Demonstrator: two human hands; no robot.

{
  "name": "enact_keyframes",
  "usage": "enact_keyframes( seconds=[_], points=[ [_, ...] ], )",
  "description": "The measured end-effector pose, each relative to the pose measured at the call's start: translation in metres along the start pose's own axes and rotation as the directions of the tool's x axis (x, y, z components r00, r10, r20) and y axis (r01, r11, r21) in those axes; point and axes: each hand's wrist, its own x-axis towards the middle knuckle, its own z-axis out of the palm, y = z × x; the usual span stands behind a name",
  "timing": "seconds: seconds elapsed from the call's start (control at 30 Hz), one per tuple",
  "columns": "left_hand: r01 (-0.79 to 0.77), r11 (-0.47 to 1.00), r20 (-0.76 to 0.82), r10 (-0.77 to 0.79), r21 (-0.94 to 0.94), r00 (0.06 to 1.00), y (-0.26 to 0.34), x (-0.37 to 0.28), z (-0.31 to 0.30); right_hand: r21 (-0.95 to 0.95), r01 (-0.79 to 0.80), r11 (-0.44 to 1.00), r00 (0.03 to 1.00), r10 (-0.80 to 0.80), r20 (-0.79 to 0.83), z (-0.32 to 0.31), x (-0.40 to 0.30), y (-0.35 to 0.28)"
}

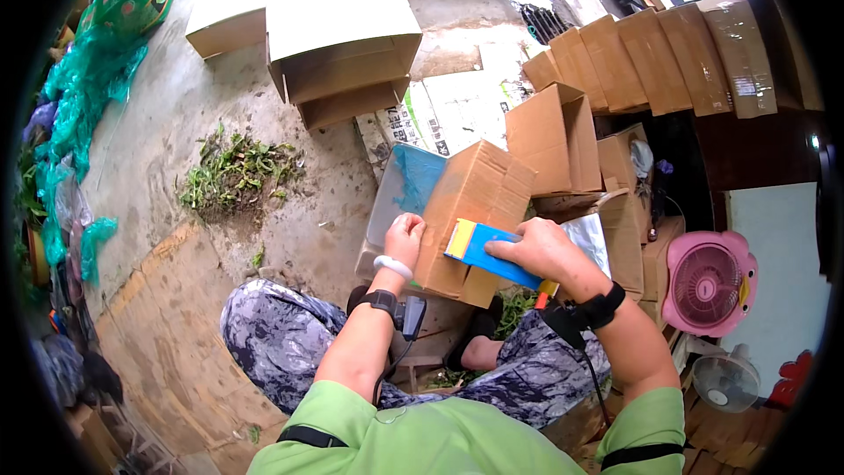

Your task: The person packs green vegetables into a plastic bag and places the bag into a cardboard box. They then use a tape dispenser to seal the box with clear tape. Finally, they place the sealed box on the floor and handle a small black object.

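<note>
A brown cardboard box (476,194) lies in front of me, partly over a grey plastic tub (395,208) with blue film inside. My right hand (537,252) is closed around a blue and yellow tape dispenser (494,252), whose toothed yellow end lies over the box's near side. At the box's left edge is my left hand (405,237), its fingertips pinched together against the cardboard. Whether tape is between those fingertips, I cannot tell.
Several closed cartons (672,59) stand in a row at the upper right, with an open carton (541,138) nearer. Large white-topped boxes (343,13) stand at the upper left. Plant scraps (231,175) lie on the concrete floor. A pink fan (709,284) is at the right.
</note>
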Motion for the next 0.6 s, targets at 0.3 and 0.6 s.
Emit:
enact_keyframes(
  seconds=[0.3, 0.6],
  points=[
    [0.246, 0.963, -0.043, -0.252, -0.111, 0.967, 0.019, -0.007, -0.023, 0.004, 0.026, 1.0, 1.0, -0.026, -0.011, 0.0, 0.004, 0.004],
    [0.52, 0.854, 0.509, -0.445, -0.005, 0.737, 0.004, -0.017, -0.027, -0.009, 0.144, 0.99, 0.987, -0.144, -0.067, 0.007, 0.01, 0.01]
  ],
)
